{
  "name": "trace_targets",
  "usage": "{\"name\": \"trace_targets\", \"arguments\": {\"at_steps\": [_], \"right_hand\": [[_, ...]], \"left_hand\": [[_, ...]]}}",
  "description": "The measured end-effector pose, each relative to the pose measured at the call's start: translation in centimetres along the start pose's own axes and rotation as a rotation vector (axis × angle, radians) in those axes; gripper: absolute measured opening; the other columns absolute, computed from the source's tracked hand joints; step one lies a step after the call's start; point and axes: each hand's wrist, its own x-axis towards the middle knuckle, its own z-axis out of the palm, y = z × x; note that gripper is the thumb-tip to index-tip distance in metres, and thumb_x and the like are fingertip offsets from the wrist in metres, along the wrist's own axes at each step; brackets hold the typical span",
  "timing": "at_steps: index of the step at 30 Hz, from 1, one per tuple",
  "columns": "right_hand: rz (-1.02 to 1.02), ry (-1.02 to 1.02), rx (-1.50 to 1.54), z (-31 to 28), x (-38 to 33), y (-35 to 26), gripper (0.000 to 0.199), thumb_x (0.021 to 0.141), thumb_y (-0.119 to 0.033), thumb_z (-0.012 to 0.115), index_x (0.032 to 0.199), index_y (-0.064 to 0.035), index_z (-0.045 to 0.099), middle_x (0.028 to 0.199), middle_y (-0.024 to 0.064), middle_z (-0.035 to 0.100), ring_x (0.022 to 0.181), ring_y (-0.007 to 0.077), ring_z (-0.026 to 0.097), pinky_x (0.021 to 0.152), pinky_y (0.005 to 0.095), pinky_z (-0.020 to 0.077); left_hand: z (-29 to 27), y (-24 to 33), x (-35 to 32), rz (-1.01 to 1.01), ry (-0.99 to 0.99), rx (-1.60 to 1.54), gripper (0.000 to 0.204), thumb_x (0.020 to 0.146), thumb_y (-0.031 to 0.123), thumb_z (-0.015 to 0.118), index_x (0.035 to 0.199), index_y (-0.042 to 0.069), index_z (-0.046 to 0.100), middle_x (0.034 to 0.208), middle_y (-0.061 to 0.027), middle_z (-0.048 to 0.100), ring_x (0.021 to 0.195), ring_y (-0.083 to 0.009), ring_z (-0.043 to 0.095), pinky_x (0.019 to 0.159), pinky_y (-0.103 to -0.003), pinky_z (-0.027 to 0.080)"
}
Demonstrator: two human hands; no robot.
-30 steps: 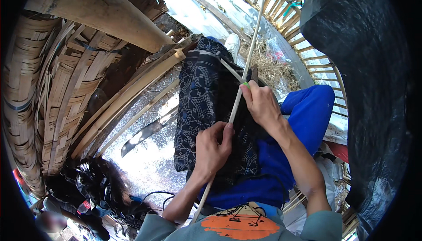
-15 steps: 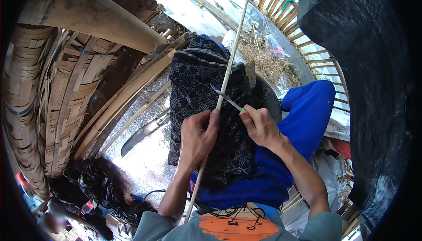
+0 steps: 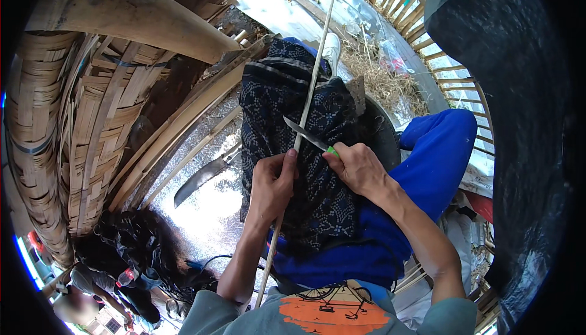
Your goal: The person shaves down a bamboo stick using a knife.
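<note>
gripping a thin pale stick (image 3: 313, 84) in the left hand (image 3: 273, 182), with thumb and fingers closed round it, over the dark patterned cloth (image 3: 268, 103). holding that stick lengthwise, reaching past the cloth's far edge and back past its near edge. clasping a small green-handled knife (image 3: 314, 139) in the right hand (image 3: 360, 170), at the cloth's right edge. crossing the stick with the blade just beyond the left thumb, tip pointing toward the cloth's far left corner; cannot tell how deep. to be seen just off the cloth's left edge: a large knife (image 3: 198, 182).
</note>
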Motion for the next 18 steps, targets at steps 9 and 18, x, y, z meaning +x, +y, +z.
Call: {"name": "trace_targets", "arguments": {"at_steps": [9, 18], "right_hand": [[-0.017, 0.087, -0.110, 0.7, 0.7, -0.1, 0.035, 0.095, -0.030, 0.057, 0.074, -0.0028, 0.050, 0.056, 0.0194, 0.055, 0.055, 0.0399, 0.060, 0.047, 0.0460, 0.0458], [0.010, 0.125, -0.145, 1.1, 2.1, -0.3, 0.041, 0.096, -0.037, 0.055, 0.073, -0.0028, 0.052, 0.051, 0.0186, 0.056, 0.052, 0.0381, 0.062, 0.044, 0.0455, 0.0495]], "left_hand": [[0.1, -0.3, -0.1, 0.047, 0.046, -0.099, 0.052, 0.099, 0.039, 0.050, 0.065, 0.000, 0.055, 0.052, 0.0012, 0.047, 0.045, -0.0063, 0.046, 0.043, -0.024, 0.035], [0.1, -0.1, -0.5, 0.001, 0.079, -0.130, 0.050, 0.099, 0.038, 0.051, 0.065, 0.001, 0.055, 0.051, 0.0027, 0.044, 0.044, -0.0052, 0.042, 0.042, -0.024, 0.031]]}}
